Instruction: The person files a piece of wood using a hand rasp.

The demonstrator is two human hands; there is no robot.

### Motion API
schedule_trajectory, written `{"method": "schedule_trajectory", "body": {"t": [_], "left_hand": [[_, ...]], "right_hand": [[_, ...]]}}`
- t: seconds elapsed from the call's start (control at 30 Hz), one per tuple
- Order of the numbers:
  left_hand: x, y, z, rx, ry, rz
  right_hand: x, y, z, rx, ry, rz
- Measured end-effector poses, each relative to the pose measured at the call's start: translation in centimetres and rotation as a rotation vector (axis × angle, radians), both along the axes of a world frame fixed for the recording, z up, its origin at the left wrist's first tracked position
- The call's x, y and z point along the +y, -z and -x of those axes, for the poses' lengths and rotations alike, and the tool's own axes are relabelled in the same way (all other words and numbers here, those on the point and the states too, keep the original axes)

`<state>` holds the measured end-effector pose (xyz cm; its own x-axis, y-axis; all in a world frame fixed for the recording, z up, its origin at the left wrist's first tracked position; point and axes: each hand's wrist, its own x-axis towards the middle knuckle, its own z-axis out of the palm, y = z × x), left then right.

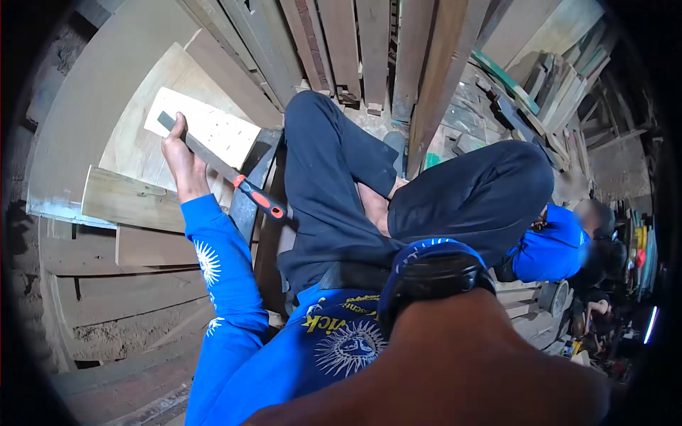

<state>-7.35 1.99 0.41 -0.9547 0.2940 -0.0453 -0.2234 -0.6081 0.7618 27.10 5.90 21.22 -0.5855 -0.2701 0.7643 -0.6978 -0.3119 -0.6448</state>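
My left hand (183,153) is closed around the flat metal blade of a file (213,157), near its tip, with the thumb on top. The file's black and red handle points toward my lap, and no hand is on it. Behind the blade, a pale, bright rectangular board (213,131) rests on other wooden pieces. On the right, a blue sleeve (550,245) shows beyond my bent knee. A sliver of skin and a dark band appear beside it, but the fingers of my right hand are hidden behind the leg.
Wide curved panels (85,142) and a wooden offcut (131,199) lie at the left. Upright planks (373,50) stand in front of my folded legs (341,170). A scrap pile (561,92) is at the far right, with another person (597,309) partly visible below.
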Motion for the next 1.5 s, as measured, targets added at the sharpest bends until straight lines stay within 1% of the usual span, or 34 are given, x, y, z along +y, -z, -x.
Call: {"method": "schedule_trajectory", "body": {"t": [0.1,0.17,0.2,0.27,0.37,0.43,0.47,0.5,0.57,0.6,0.67,0.7,0.73,0.77,0.83,0.87,0.9,0.93,1.0,1.1,1.13,1.23,1.3,1.37,1.43,1.47,1.5], "left_hand": [[-0.1,0.3,0.2,0.017,0.003,0.037],[-0.3,0.4,0.3,0.024,0.08,0.011],[-0.2,0.6,0.4,0.007,0.065,0.02],[-0.3,0.8,0.9,0.002,0.045,0.028],[-0.2,0.1,0.0,-0.012,0.063,0.016],[0.2,0.6,0.3,0.012,0.032,0.042],[-0.3,0.7,0.7,0.044,0.002,0.083],[-0.5,0.8,1.1,0.044,-0.009,0.072],[-0.2,0.4,0.5,0.021,0.042,0.021],[0.1,0.3,0.1,0.052,0.001,0.047],[-0.2,-0.9,-1.0,0.04,0.105,0.077],[-0.3,-2.0,-2.4,-0.035,0.093,0.209],[-0.7,1.5,1.4,-0.025,0.109,0.014],[-1.3,3.3,3.6,-0.008,0.118,0.036],[-1.0,1.8,2.4,-0.043,0.106,0.058],[-1.3,2.7,3.3,-0.039,0.143,0.032],[-1.3,3.7,4.2,-0.041,0.154,0.008],[-0.7,3.6,3.6,-0.048,0.167,0.009],[-0.7,2.7,3.1,0.008,0.09,0.081],[-0.8,2.5,3.0,-0.042,0.109,0.038],[-0.8,2.5,2.8,-0.009,0.082,0.065],[-0.7,2.3,2.5,-0.004,0.085,0.045],[-0.6,2.3,2.4,-0.021,0.116,0.06],[-0.8,2.1,2.4,-0.025,0.104,0.051],[-0.8,2.4,2.4,0.002,0.087,0.054],[-0.8,2.5,2.4,-0.026,0.123,0.052],[-1.0,2.4,2.7,-0.047,0.155,0.055]], "right_hand": [[1.4,-1.5,3.2,0.073,0.067,0.138],[1.8,-2.0,4.9,0.105,0.115,0.211],[1.8,-2.1,5.1,0.114,0.138,0.227],[0.7,-1.4,5.6,0.17,0.17,0.318],[-3.9,1.5,5.4,0.324,0.193,0.433],[-6.0,3.0,4.9,0.409,0.178,0.44],[-6.4,3.4,4.8,0.425,0.17,0.44],[-6.6,3.9,5.1,0.424,0.157,0.431],[-5.9,3.5,5.8,0.461,0.168,0.41],[-5.6,3.2,6.3,0.482,0.176,0.4],[-5.0,2.8,7.0,0.51,0.199,0.374],[-4.9,2.7,7.3,0.523,0.218,0.353],[-6.9,3.2,6.9,0.408,0.53,0.508],[-6.8,3.6,7.2,0.398,0.55,0.496],[-6.0,4.3,7.3,0.31,0.238,0.468],[-5.2,4.1,6.7,0.332,0.31,0.399],[-5.4,4.3,6.8,0.321,0.319,0.395],[-5.9,4.4,7.3,0.356,0.415,0.338],[-7.0,4.4,8.5,0.424,0.58,0.273],[-8.3,4.1,9.7,0.441,0.571,0.309],[-8.5,4.0,10.0,0.444,0.558,0.331],[-8.9,3.1,10.6,0.45,0.474,0.407],[-8.5,2.4,10.5,0.441,0.342,0.491],[-7.7,1.9,10.3,0.441,0.003,0.669],[-7.8,0.6,9.7,0.466,-0.459,0.896],[-8.1,0.3,9.1,0.445,-0.64,0.96],[-7.8,0.6,8.8,0.38,-0.736,0.936]]}}
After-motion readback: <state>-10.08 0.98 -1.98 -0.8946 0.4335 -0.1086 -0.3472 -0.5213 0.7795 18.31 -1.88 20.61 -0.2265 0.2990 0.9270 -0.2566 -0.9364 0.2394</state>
